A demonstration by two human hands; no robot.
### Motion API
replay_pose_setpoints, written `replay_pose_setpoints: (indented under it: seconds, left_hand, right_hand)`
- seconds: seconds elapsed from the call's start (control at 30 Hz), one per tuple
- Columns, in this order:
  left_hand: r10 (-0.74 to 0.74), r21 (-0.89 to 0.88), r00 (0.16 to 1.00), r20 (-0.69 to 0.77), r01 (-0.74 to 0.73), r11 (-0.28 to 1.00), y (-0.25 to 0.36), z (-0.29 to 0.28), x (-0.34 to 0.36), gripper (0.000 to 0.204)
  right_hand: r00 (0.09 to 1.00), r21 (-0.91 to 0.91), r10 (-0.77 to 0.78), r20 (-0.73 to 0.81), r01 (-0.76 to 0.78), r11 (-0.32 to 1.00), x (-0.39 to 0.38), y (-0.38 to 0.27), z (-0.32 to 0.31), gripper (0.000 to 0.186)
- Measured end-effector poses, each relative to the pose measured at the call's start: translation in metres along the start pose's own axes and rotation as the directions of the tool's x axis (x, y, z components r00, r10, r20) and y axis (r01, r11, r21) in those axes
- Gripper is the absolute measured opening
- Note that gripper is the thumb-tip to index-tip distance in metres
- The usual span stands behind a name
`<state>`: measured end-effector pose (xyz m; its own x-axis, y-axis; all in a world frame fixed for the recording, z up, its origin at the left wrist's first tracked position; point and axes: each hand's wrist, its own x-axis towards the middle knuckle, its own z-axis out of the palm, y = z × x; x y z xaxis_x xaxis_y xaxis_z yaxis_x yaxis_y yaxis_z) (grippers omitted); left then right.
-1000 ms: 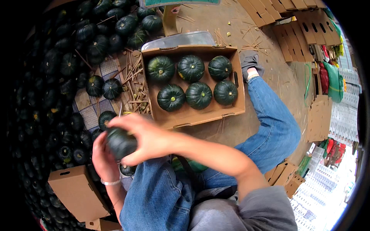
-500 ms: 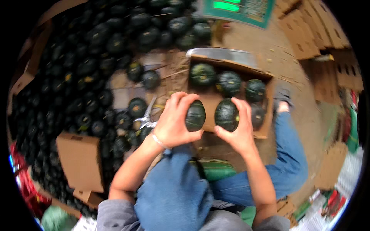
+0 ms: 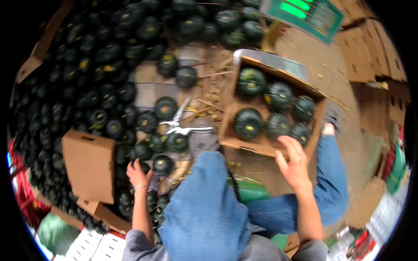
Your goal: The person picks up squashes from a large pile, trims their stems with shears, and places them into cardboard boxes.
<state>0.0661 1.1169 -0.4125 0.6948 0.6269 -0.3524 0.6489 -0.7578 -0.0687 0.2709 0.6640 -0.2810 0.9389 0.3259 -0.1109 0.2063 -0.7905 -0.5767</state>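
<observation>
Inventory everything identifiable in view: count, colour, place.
Boxed squashes: six, dark green, in open box.
Open box: one, brown, centre right.
Metal plate: one, silver, beyond box.
Loose squashes: many, dark green, mostly left.
Shears: one pair, silver, left of box.
Stalks: many, brown, left of box.
Display panel: one, green, upper right.
Other cartons: several, brown, both sides.
Bundles: several, red and green, edges.
Legs: two, blue jeans, lower centre.
Left hand: one, by loose squashes.
Right hand: one, at box's near side.

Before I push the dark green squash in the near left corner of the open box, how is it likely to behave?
The squash is rounded, so it may well roll. Its full shape suggests a stiff, not floppy, body. The box has raised walls, which would probably limit that roll.
</observation>
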Motion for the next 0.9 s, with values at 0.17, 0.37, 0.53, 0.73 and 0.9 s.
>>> replay_pose_setpoints:
  seconds: [0.17,0.37,0.53,0.73,0.9]
  left_hand:
    - [0.129,-0.047,0.977,-0.170,-0.139,0.989,0.008,0.028,0.008,0.053]
    - [0.283,-0.427,0.854,-0.436,-0.473,0.770,0.127,-0.054,0.027,0.025]
    - [0.437,-0.757,0.835,-0.335,-0.515,0.403,0.242,-0.058,0.039,0.034]
    - [0.688,-0.653,0.691,-0.219,-0.628,0.423,0.326,-0.053,0.030,0.057]
    - [0.610,-0.747,0.750,-0.254,-0.553,0.369,0.290,-0.056,0.062,0.048]
  right_hand:
    - [0.993,-0.012,0.113,-0.042,-0.114,0.993,-0.048,0.011,0.000,0.026]
    - [0.979,-0.006,0.161,-0.128,-0.163,0.987,-0.050,0.021,-0.006,0.031]
    - [0.977,-0.175,0.132,-0.170,-0.161,0.971,-0.009,0.042,0.003,0.052]
    - [0.996,-0.335,0.092,-0.023,-0.094,0.938,0.039,0.052,0.059,0.078]
    - [0.983,-0.373,0.179,0.034,-0.154,0.915,0.032,0.039,0.040,0.083]
